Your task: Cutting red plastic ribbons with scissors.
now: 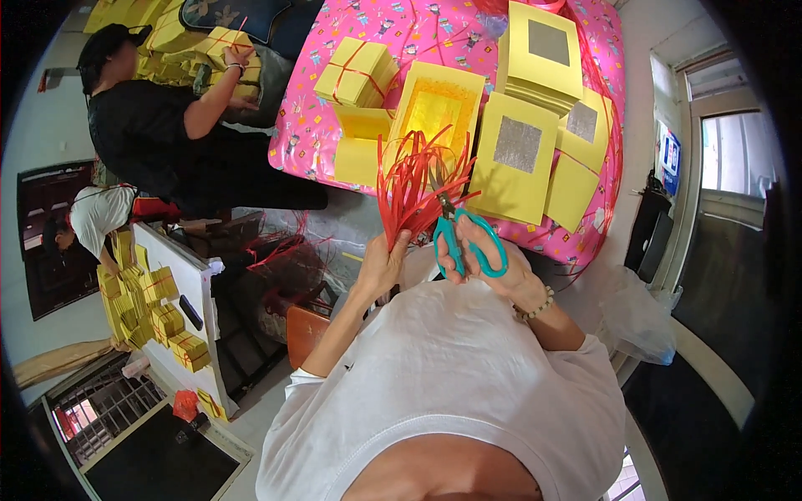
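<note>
My left hand (384,262) is closed round the lower end of a bunch of red ribbon strips (409,194), whose loose ends fan upward. In my right hand (507,275) is a pair of scissors (446,206) with teal handles, my fingers in the loops. The dark blades point up among the strips; whether they are cutting one I cannot tell. Just beyond lies a stack of yellow paper (443,92) with an orange-gold top, partly covered by the ribbon. Beside it, to the right, are yellow sheets with a silver square (493,188).
A pink patterned cloth (305,138) covers the table. On it sit a tied yellow paper bundle (357,73) and a taller yellow stack (541,63). One person (154,125) handles bundles at left; another (100,217) bends at a white table (180,267). A plastic bag (639,321) hangs right.
</note>
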`<state>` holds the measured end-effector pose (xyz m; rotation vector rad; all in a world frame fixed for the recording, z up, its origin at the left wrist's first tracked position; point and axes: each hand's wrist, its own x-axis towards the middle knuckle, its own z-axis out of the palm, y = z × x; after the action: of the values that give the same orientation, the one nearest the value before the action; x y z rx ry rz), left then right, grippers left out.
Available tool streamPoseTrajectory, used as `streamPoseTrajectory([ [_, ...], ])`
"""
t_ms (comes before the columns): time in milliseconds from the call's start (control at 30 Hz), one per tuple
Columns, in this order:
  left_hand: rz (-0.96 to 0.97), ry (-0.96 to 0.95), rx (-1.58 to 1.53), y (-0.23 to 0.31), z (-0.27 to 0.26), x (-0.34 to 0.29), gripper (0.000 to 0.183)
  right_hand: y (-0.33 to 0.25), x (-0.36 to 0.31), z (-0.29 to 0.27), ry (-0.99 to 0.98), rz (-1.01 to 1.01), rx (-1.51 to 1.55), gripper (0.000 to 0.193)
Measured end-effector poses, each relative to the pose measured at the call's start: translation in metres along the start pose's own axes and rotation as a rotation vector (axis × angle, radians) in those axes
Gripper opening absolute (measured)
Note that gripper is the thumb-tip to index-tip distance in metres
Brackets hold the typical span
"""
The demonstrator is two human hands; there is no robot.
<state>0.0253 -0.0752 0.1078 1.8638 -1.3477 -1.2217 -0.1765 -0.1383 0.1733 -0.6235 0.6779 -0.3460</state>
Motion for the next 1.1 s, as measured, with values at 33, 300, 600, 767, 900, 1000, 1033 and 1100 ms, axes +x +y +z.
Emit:
streamPoseTrajectory([
  [33, 0.007, 0.001, -0.002, 0.0, 0.0, 0.0, 0.04, 0.0, 0.001, -0.001, 0.019, 0.007, 0.003, 0.053],
  [300, -0.025, -0.024, 0.02, 0.001, -0.001, 0.0, 0.04, -0.001, 0.006, -0.003, 0.038, 0.018, 0.011, 0.054],
  [600, 0.017, -0.026, 0.033, -0.001, -0.001, 0.0, 0.037, 0.002, 0.01, -0.006, 0.034, 0.01, -0.014, 0.053],
  [767, 0.048, -0.003, 0.032, -0.002, 0.002, 0.001, 0.037, 0.002, 0.011, -0.007, 0.078, -0.037, -0.088, 0.05],
  [900, 0.045, -0.005, 0.03, -0.002, 0.002, 0.001, 0.038, 0.001, 0.012, -0.007, 0.085, -0.023, -0.109, 0.048],
  [1000, -0.008, -0.02, 0.031, -0.002, 0.002, 0.001, 0.04, 0.001, 0.012, -0.005, 0.11, -0.004, -0.123, 0.047],
  [1033, -0.001, -0.024, 0.022, -0.002, 0.002, 0.001, 0.04, 0.001, 0.011, -0.005, 0.117, -0.01, -0.147, 0.049],
  [1100, 0.01, -0.018, 0.01, -0.002, 0.003, 0.002, 0.043, 0.001, 0.011, -0.004, 0.124, -0.017, -0.17, 0.051],
])
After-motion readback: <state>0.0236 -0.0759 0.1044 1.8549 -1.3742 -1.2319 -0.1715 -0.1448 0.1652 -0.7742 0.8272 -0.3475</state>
